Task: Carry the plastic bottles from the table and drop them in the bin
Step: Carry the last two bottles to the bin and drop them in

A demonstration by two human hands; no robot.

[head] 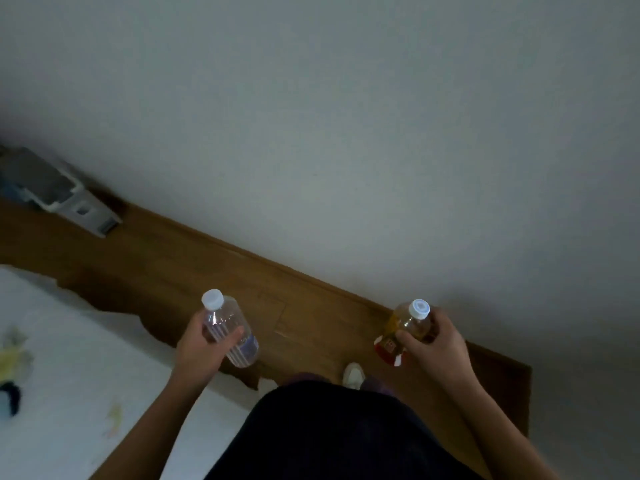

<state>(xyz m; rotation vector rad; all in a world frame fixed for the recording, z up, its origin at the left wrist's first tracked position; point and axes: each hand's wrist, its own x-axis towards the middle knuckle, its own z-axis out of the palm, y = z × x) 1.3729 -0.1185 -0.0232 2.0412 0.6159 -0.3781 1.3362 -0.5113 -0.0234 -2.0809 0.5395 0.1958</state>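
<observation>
Head view looks down along a pale wall [346, 116] that fills most of the picture, with a strip of brown wooden floor [173, 258] running at a slant beneath it. At lower left lies a white cloth [69, 341] with a scalloped edge and some blurred yellow and dark shapes on it; I cannot tell whether it covers the counter. Far up the floor at the left edge stands a grey and white box-like thing [59, 192] against the wall. It may be the bin, but it is too dim and blurred to say.

The person's dark clothing fills the bottom centre, and a white shoe [353, 374] shows just ahead of it. Both bare forearms reach forward.

The left hand [204, 344] is clamped round a clear bottle [230, 329] with a white cap, held tilted with the cap up and away. The right hand [433, 341] is clamped round an amber bottle [405, 329] with a red label and a white cap, also cap up. Both bottles are in the air over the floor, well apart from each other.

By my judgement this is the carrying step: the bottles are off the counter and not yet dropped. The next move calls for walking to the bin, bringing each bottle over its mouth, and then letting go.
</observation>
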